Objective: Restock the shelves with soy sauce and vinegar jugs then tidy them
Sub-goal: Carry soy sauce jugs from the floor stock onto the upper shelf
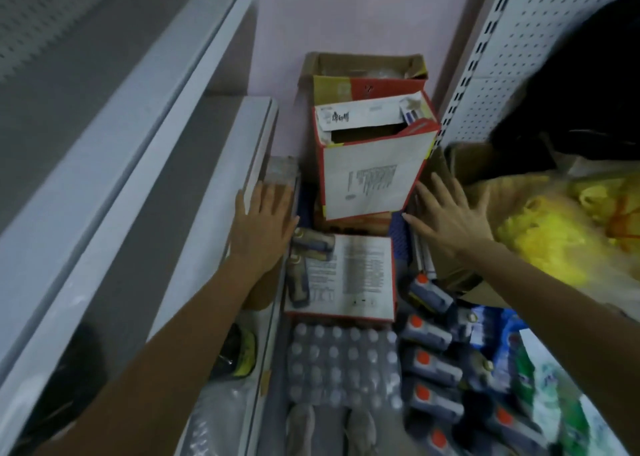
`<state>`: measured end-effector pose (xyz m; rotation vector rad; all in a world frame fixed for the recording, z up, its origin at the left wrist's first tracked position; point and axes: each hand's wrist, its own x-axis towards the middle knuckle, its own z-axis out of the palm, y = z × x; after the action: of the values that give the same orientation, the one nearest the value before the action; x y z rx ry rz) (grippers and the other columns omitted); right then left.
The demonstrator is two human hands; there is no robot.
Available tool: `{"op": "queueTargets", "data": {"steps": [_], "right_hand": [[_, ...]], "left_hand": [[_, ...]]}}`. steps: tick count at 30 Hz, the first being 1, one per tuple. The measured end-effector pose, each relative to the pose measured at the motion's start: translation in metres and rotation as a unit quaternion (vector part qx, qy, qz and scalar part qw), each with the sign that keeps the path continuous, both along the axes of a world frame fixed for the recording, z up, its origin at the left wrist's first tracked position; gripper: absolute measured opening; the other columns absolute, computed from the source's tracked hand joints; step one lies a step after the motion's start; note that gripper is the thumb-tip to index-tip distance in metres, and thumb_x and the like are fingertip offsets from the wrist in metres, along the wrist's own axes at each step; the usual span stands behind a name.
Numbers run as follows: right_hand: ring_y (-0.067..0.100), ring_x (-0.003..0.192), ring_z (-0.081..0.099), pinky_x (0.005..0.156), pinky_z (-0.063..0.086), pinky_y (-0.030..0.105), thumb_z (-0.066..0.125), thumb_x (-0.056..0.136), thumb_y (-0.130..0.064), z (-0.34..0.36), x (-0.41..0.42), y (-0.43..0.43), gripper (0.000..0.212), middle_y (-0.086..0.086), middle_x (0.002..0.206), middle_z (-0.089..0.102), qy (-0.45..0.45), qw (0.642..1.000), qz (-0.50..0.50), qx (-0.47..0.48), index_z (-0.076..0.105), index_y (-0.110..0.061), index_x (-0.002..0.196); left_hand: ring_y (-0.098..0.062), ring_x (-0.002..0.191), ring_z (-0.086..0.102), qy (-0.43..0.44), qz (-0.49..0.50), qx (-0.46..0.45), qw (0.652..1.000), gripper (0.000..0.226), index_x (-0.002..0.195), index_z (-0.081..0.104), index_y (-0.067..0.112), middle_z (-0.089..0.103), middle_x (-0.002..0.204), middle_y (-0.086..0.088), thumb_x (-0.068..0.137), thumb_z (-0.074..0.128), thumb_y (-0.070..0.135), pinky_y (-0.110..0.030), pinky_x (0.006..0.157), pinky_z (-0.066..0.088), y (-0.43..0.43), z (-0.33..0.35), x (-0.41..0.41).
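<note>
A pink wall (346,16) closes a narrow aisle between grey shelves (114,165) on the left and a white pegboard rack (519,40) on the right. A tilted white-and-red carton (374,175) stands among stacked boxes at the aisle's end. Below it lies a wrapped bottle pack (343,362). Dark jugs (429,334) with orange caps lie in a row on the floor at lower right. The left hand (263,220) and right hand (446,216) flank the carton with fingers straight and spread, holding nothing; whether they touch it is unclear.

L hand (263,215), R hand (448,215) & forearms bare; greyish shoes (361,431).
</note>
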<state>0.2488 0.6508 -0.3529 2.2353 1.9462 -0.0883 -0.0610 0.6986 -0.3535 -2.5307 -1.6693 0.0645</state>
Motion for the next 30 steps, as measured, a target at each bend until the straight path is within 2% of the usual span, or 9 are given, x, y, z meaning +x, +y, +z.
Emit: {"op": "queueTargets", "data": {"steps": [5, 8, 11, 14, 17, 19, 21, 26, 30], "right_hand": [[0.028, 0.146, -0.004, 0.108, -0.005, 0.066, 0.007, 0.085, -0.073, -0.084, -0.043, 0.009, 0.076, -0.002, 0.159, -0.010, 0.013, 0.996, 0.032, -0.077, -0.007, -0.034, 0.149], [0.028, 0.146, -0.005, 0.109, -0.005, 0.067, 0.001, 0.084, -0.074, -0.135, -0.068, 0.019, 0.077, -0.002, 0.158, -0.014, 0.024, 0.993, 0.043, -0.110, -0.011, -0.033, 0.149], [0.027, 0.146, -0.003, 0.108, -0.005, 0.066, -0.021, 0.066, -0.076, -0.183, -0.090, 0.036, 0.093, -0.003, 0.159, -0.012, 0.031, 0.992, 0.040, -0.112, -0.010, -0.034, 0.149], [0.026, 0.146, -0.003, 0.108, -0.004, 0.067, -0.024, 0.060, -0.076, -0.227, -0.104, 0.055, 0.098, -0.006, 0.159, -0.011, 0.056, 0.991, 0.027, -0.114, -0.009, -0.037, 0.148], [0.025, 0.147, -0.001, 0.109, -0.003, 0.065, -0.014, 0.066, -0.082, -0.268, -0.115, 0.069, 0.092, -0.009, 0.159, -0.007, 0.105, 0.989, -0.014, -0.101, -0.005, -0.041, 0.148], [0.023, 0.147, 0.002, 0.110, -0.002, 0.064, 0.004, 0.077, -0.083, -0.295, -0.121, 0.075, 0.083, -0.009, 0.159, -0.003, 0.151, 0.982, -0.060, -0.095, 0.000, -0.042, 0.148], [0.021, 0.146, 0.006, 0.110, 0.000, 0.063, 0.016, 0.078, -0.078, -0.322, -0.126, 0.082, 0.081, -0.008, 0.159, 0.003, 0.189, 0.973, -0.098, -0.085, 0.005, -0.040, 0.149], [0.023, 0.143, 0.019, 0.112, 0.013, 0.061, 0.027, 0.078, -0.075, -0.382, -0.137, 0.116, 0.083, -0.004, 0.158, 0.016, 0.263, 0.951, -0.154, -0.050, 0.017, -0.032, 0.149], [0.026, 0.138, 0.030, 0.108, 0.026, 0.060, 0.035, 0.081, -0.073, -0.424, -0.147, 0.156, 0.081, -0.001, 0.154, 0.027, 0.264, 0.955, -0.133, -0.009, 0.022, -0.029, 0.147]], "left_hand": [[-0.032, 0.146, 0.012, 0.035, -0.003, -0.071, 0.997, 0.062, 0.152, -0.004, 0.017, 0.011, 0.159, -0.014, 0.102, 0.018, 0.047, -0.052, 0.116, 0.007, 0.003, -0.075, -0.014], [-0.031, 0.147, 0.007, 0.039, -0.002, -0.103, 0.994, 0.063, 0.152, -0.007, 0.019, 0.005, 0.160, -0.012, 0.101, 0.018, 0.048, -0.051, 0.117, 0.006, 0.020, -0.112, -0.022], [-0.031, 0.147, 0.006, 0.035, -0.006, -0.130, 0.991, 0.063, 0.152, -0.007, 0.020, 0.003, 0.161, -0.012, 0.102, 0.018, 0.048, -0.051, 0.117, 0.007, 0.046, -0.147, -0.027], [-0.031, 0.147, 0.004, 0.068, -0.027, -0.147, 0.986, 0.067, 0.152, -0.010, 0.020, -0.001, 0.161, -0.012, 0.100, 0.017, 0.052, -0.050, 0.117, 0.008, 0.074, -0.181, -0.030], [-0.030, 0.148, 0.002, 0.080, -0.034, -0.152, 0.985, 0.070, 0.151, -0.013, 0.021, -0.004, 0.161, -0.010, 0.098, 0.017, 0.056, -0.050, 0.117, 0.007, 0.101, -0.221, -0.032], [-0.030, 0.148, 0.002, 0.083, -0.035, -0.149, 0.985, 0.072, 0.150, -0.015, 0.021, -0.003, 0.161, -0.009, 0.097, 0.016, 0.058, -0.049, 0.117, 0.008, 0.114, -0.248, -0.034], [-0.030, 0.147, 0.003, 0.069, -0.036, -0.150, 0.986, 0.073, 0.151, -0.014, 0.021, -0.002, 0.161, -0.009, 0.097, 0.016, 0.059, -0.048, 0.117, 0.008, 0.124, -0.274, -0.036], [-0.028, 0.147, 0.003, 0.008, 0.011, -0.170, 0.985, 0.075, 0.150, -0.014, 0.023, 0.000, 0.161, -0.007, 0.093, 0.015, 0.061, -0.046, 0.117, 0.009, 0.142, -0.335, -0.035], [-0.027, 0.147, 0.005, -0.044, 0.043, -0.199, 0.978, 0.078, 0.151, -0.012, 0.021, 0.001, 0.161, -0.006, 0.092, 0.018, 0.063, -0.044, 0.117, 0.012, 0.151, -0.372, -0.028]]}}
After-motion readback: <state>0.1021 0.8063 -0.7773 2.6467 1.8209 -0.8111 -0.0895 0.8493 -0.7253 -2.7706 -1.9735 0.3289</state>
